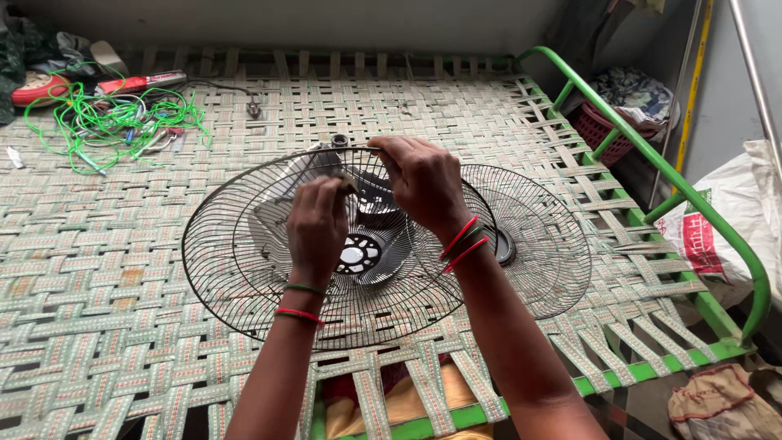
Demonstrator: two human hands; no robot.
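Head view: left hand [316, 222] and right hand [423, 181] work over a black wire fan guard [244, 269] lying on a woven-strap cot [98, 269]. Right fingers grasp the guard's upper rim; left fingers pinch a small part, too small to identify. Second guard half [538, 244] lies just beside. Green wire tangle [106, 118] sits well apart.

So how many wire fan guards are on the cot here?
2. The larger guard lies centre-left under both hands; the second guard lies to its right, partly behind the right forearm. None other visible.
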